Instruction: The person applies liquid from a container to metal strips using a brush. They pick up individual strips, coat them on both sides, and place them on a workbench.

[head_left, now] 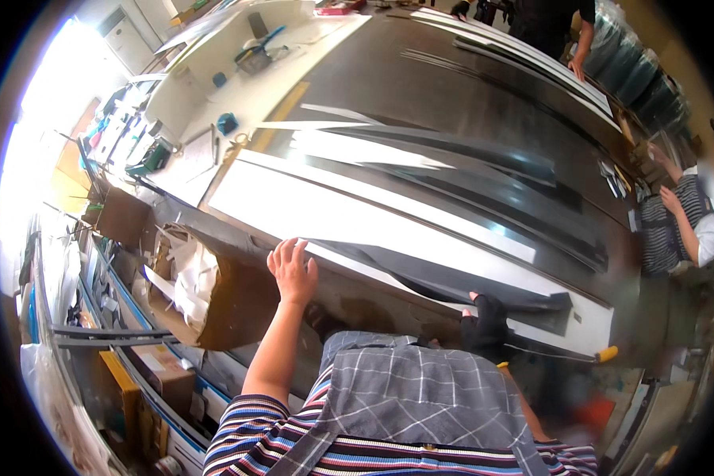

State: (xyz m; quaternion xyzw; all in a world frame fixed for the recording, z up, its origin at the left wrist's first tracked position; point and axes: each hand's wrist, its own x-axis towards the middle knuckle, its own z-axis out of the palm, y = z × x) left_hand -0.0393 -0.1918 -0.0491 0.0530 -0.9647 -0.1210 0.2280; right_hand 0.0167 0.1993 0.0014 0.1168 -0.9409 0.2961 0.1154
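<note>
A long dark flexible strip (373,258) lies along the near edge of the table, over a long white board (420,246). My left hand (293,274) is bare, palm down at the strip's left end, with its fingers stretched and a little apart. My right hand (485,324) wears a black fingerless glove. Its fingertips close at the near edge of the dark strip, which twists and bends beside them; the rest of those fingers is hidden. Right of the glove, a thin tool with a yellow handle (607,354) lies at the board's near corner.
More dark strips (500,202) and white pieces (357,149) cover the dark tabletop (357,79). An open cardboard box (242,293) with white scraps stands by my left arm. Co-workers stand at the far side (551,24) and the right (682,214).
</note>
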